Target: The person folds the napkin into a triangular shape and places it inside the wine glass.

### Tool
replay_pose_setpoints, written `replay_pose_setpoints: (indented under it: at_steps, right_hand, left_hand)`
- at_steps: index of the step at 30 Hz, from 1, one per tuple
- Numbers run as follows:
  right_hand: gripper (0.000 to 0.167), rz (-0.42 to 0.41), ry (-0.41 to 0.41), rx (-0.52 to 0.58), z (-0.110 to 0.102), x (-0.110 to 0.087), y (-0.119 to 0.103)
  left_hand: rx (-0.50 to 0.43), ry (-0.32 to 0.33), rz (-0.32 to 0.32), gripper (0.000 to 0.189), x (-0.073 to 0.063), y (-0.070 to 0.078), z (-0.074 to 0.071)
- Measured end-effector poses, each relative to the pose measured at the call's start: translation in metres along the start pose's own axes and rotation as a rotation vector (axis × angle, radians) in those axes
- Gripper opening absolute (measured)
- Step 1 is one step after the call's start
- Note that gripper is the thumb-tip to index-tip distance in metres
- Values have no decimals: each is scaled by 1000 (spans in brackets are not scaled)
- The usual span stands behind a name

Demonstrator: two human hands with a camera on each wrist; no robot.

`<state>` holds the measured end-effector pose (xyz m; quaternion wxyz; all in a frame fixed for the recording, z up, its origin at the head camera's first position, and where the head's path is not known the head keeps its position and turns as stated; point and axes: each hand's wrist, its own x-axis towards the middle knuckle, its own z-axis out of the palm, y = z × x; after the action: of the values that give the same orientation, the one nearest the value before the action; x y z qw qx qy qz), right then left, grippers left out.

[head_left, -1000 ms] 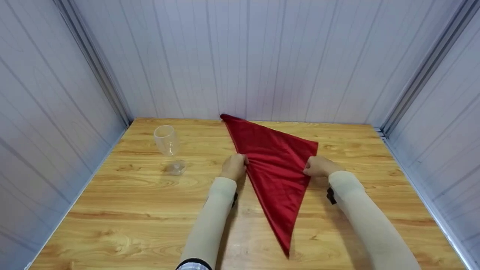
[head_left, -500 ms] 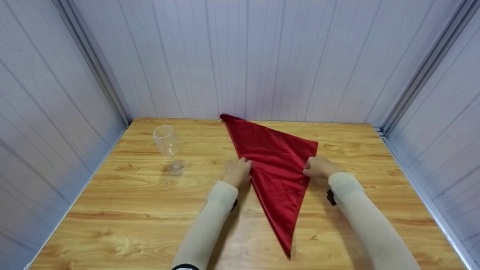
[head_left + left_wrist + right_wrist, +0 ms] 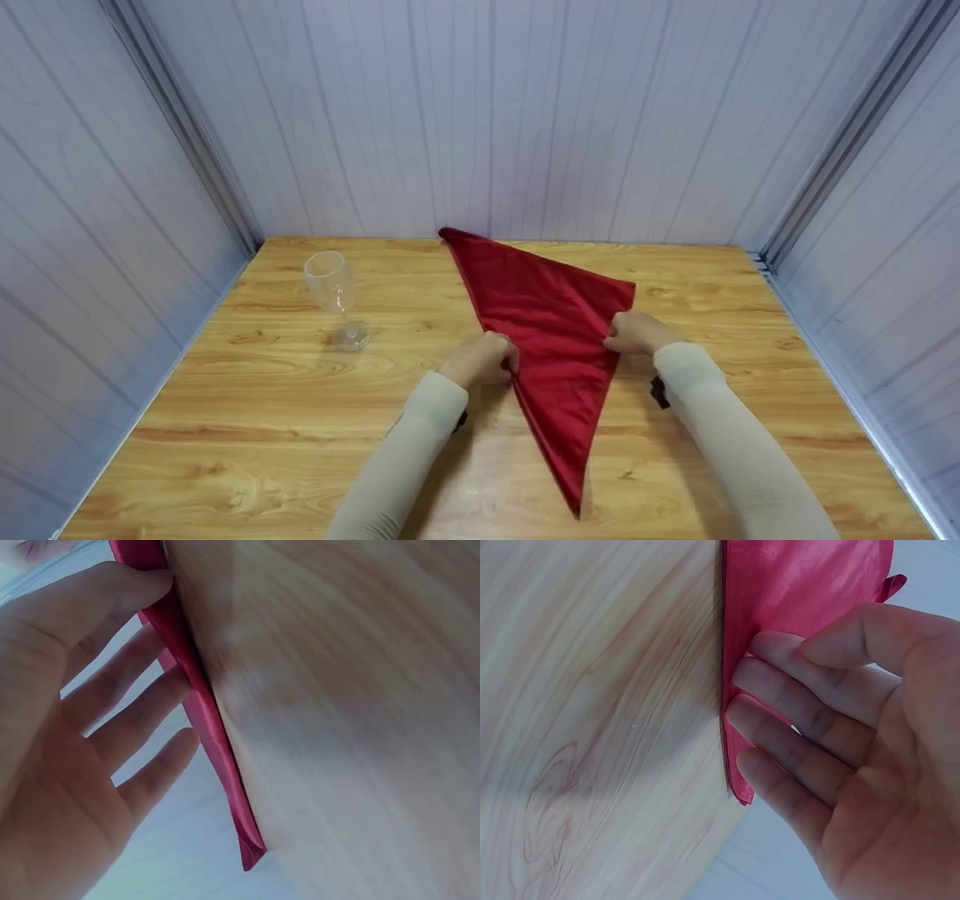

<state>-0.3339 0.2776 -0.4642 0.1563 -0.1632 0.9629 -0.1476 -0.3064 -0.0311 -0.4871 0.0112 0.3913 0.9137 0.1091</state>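
Observation:
A red satin cloth (image 3: 555, 360), folded into a long triangle, lies on the wooden table. My left hand (image 3: 480, 360) is at its left edge. In the left wrist view the thumb lies on the folded edge of the cloth (image 3: 202, 690), pinching it against the index finger, and the other fingers extend beside it. At the right edge sits my right hand (image 3: 637, 334). Its fingertips rest on the cloth (image 3: 802, 585) in the right wrist view, while the thumb lies over the index finger, apart from the fabric.
A clear stemmed glass (image 3: 330, 283) stands upright on the table (image 3: 225, 420), left of the cloth. White panel walls (image 3: 480, 112) enclose the table at the back and both sides. The cloth's far corner reaches the table's back edge.
My left hand has shifted its hold slightly towards me and to the right along the left edge, loosening its fingers midway. The right hand and the cloth stay almost where they were.

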Motion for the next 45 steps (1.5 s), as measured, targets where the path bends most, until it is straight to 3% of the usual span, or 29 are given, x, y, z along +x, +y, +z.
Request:
replay_pose_setpoints:
  at_steps: [6, 16, 28, 32, 37, 45]
  right_hand:
    - [41, -12, 0, -38, 0, 0, -3]
    - [40, -18, -41, -54, 0, -5, -16]
    - [43, -22, -84, -16, 5, -11, -31]
    - [39, -74, -53, -6, 5, -10, -22]
    - [21, -122, 26, 23, 9, -7, -7]
    - [22, -77, 211, 70, 13, -4, 23]
  left_hand:
    - [-28, 10, -25, 9, 0, -6, 2]
    - [-128, 8, -128, 7, -4, -21, 1]
    - [-189, 32, -103, 12, -8, -29, 1]
    - [-170, 26, -99, 10, -7, -28, -1]
    - [-117, 33, -74, 9, -7, -27, 1]
    - [-106, 61, -34, 7, -7, -26, 2]
